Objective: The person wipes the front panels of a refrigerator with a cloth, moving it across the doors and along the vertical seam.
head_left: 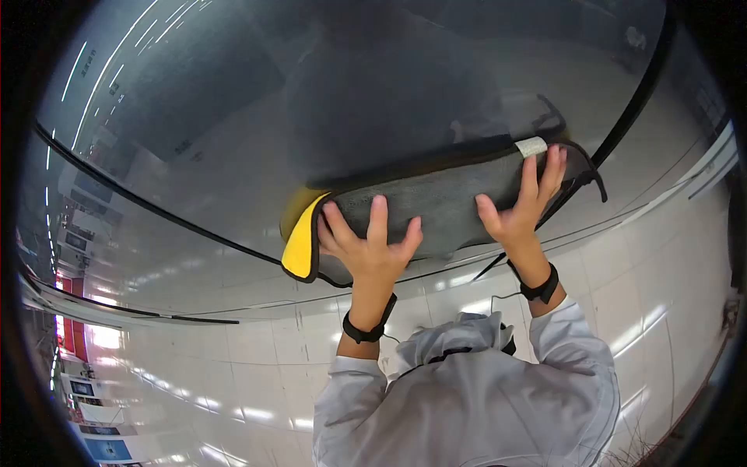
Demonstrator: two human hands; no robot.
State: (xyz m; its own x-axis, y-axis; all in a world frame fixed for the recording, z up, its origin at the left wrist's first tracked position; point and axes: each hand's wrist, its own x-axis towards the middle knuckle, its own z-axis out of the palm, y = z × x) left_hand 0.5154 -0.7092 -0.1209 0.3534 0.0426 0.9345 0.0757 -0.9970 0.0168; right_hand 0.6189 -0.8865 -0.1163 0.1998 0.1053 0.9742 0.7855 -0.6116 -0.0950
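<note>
A grey cloth point(436, 206) with black edging lies spread against a dark, glossy, reflective surface point(373, 93). Its left end is folded over and shows a yellow underside, and a white tag sits at its upper right edge. My left hand point(373, 241) presses flat on the left part of the cloth with fingers spread. On the right part rests my right hand point(525, 206), its fingers also apart and the fingertips near the tag. Neither hand grips the cloth. Both wrists wear black bands with thin wires.
Black trim strips point(171, 210) cross the glossy surface left and right of the cloth. Below is a light tiled floor point(264, 373) with light reflections. Panels point(109, 449) and a red structure stand at the far left.
</note>
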